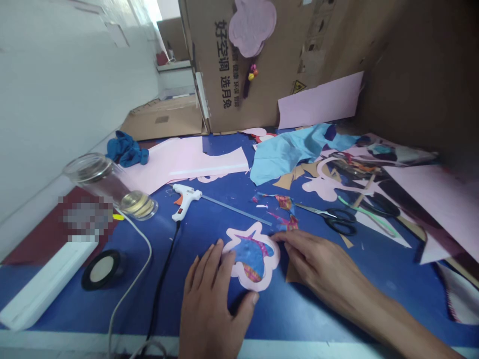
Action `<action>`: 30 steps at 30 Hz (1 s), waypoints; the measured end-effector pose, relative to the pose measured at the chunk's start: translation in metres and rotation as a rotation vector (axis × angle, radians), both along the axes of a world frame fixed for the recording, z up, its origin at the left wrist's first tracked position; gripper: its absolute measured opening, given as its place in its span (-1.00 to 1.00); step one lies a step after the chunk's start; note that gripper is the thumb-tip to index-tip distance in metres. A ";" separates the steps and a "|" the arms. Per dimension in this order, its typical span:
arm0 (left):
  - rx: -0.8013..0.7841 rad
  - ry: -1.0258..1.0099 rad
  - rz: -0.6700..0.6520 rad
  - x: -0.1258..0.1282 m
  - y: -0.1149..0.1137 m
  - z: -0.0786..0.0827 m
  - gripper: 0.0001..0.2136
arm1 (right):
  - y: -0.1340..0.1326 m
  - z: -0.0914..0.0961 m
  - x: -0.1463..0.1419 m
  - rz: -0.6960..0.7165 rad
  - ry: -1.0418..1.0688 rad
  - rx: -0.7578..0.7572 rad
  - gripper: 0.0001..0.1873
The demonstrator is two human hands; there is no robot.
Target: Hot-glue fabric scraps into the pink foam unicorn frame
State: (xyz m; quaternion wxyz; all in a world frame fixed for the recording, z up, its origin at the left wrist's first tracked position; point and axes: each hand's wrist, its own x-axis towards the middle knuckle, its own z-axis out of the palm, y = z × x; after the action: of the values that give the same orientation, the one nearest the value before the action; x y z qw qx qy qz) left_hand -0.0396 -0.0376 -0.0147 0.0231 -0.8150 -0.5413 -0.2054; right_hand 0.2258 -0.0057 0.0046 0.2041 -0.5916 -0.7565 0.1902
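A pink paper cut-out (253, 257) with a blue and multicoloured centre lies on the blue table cover (209, 229). My left hand (209, 299) rests flat beside and under it, fingers spread, the thumb touching its lower edge. My right hand (318, 269) lies flat at the cut-out's right edge, fingertips pressing on it and on a brown paper scrap (291, 273) beneath.
A white glue gun (184, 198) with a black cord, a glue stick (239, 209), black-handled scissors (335, 218), colourful scraps (284, 212), a tipped glass jar (112, 187), a black tape roll (102, 269), a white box (45, 284), pink and blue paper sheets and cardboard boxes (262, 65) behind.
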 end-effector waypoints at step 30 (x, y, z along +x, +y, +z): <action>0.112 -0.080 -0.048 -0.006 -0.004 -0.003 -0.60 | 0.000 -0.001 0.000 0.007 -0.003 0.018 -0.55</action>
State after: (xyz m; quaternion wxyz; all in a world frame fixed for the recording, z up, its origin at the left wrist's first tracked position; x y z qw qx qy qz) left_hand -0.0460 -0.0412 -0.0176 0.0422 -0.8163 -0.5097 -0.2684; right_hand 0.2261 -0.0060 0.0036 0.2076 -0.5872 -0.7607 0.1830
